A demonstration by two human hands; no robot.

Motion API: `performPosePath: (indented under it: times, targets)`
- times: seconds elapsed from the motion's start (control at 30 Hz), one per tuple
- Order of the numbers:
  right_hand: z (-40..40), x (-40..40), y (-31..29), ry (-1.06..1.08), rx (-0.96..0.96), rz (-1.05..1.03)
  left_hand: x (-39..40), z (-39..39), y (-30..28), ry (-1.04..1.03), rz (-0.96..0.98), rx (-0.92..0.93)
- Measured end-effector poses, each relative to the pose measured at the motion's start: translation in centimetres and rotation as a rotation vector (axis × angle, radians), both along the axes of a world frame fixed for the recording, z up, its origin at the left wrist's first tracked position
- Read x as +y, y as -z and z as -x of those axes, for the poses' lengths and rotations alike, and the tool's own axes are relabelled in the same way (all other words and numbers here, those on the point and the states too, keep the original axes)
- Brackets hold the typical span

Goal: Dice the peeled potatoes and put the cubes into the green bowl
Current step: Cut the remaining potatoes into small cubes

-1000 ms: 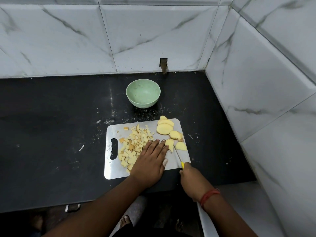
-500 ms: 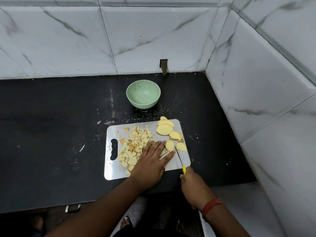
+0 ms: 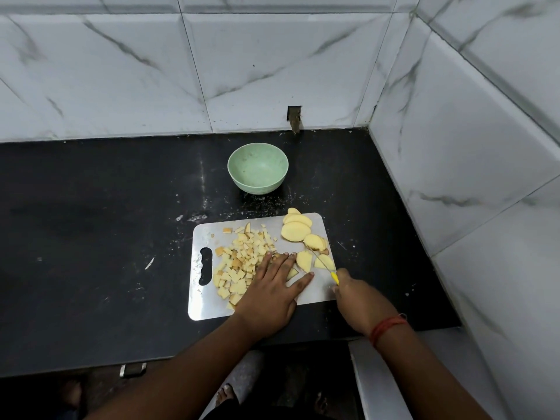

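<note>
A steel cutting board (image 3: 312, 291) lies on the black counter. A pile of potato cubes (image 3: 239, 262) covers its left half. Several potato slices (image 3: 295, 230) lie at its far right corner. My left hand (image 3: 272, 291) rests flat on the board with straight fingers spread, fingertips at the edge of the cubes and beside a potato piece (image 3: 304, 260). My right hand (image 3: 356, 301) grips a yellow-handled knife (image 3: 325, 265), its thin blade pointing up-left over the right-hand pieces. The green bowl (image 3: 257, 168) stands empty behind the board.
Marble-tiled walls close the counter at the back and right (image 3: 454, 177). The counter's front edge runs just below the board. White scraps (image 3: 149, 263) dot the dark surface to the left. A foot (image 3: 225, 395) shows on the floor below.
My left hand has spread its thumb out to the right. My right hand has swung the knife so the blade reaches up-left toward the slices.
</note>
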State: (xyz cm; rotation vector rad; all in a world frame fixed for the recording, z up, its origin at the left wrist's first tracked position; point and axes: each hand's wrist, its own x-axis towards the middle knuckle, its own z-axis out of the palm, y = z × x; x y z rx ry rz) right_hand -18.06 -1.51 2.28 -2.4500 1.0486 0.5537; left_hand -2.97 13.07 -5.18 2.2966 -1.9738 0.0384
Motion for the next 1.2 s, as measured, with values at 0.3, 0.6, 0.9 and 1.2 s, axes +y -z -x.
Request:
performPosePath:
  times: [0.3, 0.6, 0.9, 1.2]
  targets:
    - [1.0, -0.6, -0.1, -0.075, 0.010, -0.046, 0.1, -0.1, 0.1, -0.020, -0.004, 0.036]
    - [2.4, 1.0, 0.9, -0.032, 0.005, -0.103, 0.2, -0.2, 0.3, -0.001, 0.014, 0.064]
    - [2.5, 0.8, 0.4, 0.039, -0.066, -0.080, 0.5, -0.1, 0.1, 0.032, 0.149, 0.055]
    - [2.1, 0.9, 0.5, 0.025, -0.002, -0.097, 0.6, 0.0, 1.0, 0.046, 0.269, 0.023]
